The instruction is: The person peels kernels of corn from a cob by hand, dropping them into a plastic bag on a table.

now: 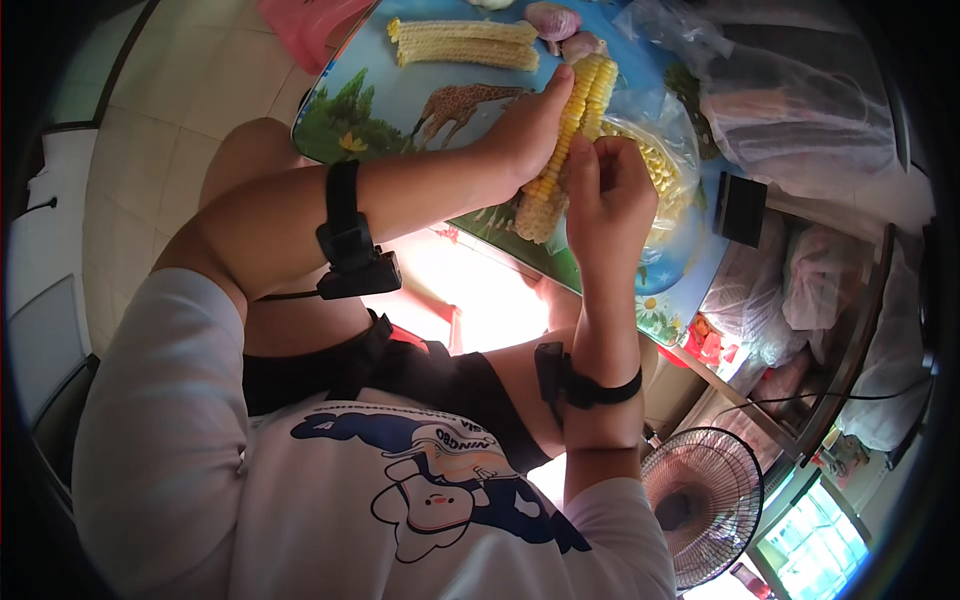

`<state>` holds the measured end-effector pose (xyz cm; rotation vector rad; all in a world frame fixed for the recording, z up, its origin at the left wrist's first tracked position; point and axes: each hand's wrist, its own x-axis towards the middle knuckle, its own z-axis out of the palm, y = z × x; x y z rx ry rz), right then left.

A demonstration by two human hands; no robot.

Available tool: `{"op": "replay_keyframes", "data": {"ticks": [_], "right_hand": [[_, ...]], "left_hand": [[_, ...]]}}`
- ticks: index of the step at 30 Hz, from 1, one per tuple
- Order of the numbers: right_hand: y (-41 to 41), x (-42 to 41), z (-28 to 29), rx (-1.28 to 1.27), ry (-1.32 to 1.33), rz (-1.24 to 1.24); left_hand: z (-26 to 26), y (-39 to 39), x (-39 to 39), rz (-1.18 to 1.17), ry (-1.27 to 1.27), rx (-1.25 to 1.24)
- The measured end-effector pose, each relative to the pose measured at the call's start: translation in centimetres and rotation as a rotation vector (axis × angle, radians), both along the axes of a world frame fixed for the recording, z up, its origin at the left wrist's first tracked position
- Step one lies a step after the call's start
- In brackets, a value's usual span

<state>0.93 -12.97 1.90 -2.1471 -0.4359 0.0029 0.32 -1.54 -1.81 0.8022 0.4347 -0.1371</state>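
A partly stripped corn cob (pixel 571 139) slants across my grasp, with rows of yellow kernels along its upper length and bare cob at the lower end. My left hand (pixel 531 135) grips it from the left, thumb laid along its upper part. On its right side, the thumb of my right hand (pixel 611 176) presses against the kernels, the fingers curled in. Behind the right hand, loose yellow kernels (pixel 658 169) lie in a clear plastic bag (pixel 679 127), partly hidden by that hand. Stripped cobs (pixel 465 43) lie side by side at the table's far side.
The low table (pixel 375 112) has a printed animal scene. Purple-skinned bulbs (pixel 553 21), probably garlic or onion, sit beyond the cob. A black box-like object (pixel 741 210) is at the right edge. An electric fan (pixel 705 506) stands lower right, a pink plastic stool (pixel 300 30) upper left.
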Motion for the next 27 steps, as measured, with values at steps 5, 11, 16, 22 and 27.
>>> {"op": "replay_keyframes", "data": {"ticks": [5,11,16,22,27], "right_hand": [[0.20,-0.33,0.23,0.015,0.025,-0.002],[0.11,-0.32,0.29,0.006,-0.017,-0.008],[0.11,-0.37,0.11,0.008,-0.048,-0.023],[0.21,-0.72,0.59,-0.010,0.000,-0.072],[0.33,-0.79,0.66,0.216,0.205,-0.088]], "left_hand": [[-0.21,0.15,-0.13,-0.041,-0.021,0.003],[-0.08,0.05,-0.08,-0.050,-0.015,-0.002],[-0.37,0.09,0.06,-0.062,-0.027,-0.003],[0.04,-0.13,0.13,-0.025,-0.008,0.003],[-0.09,-0.11,0.10,-0.004,0.018,0.017]]}}
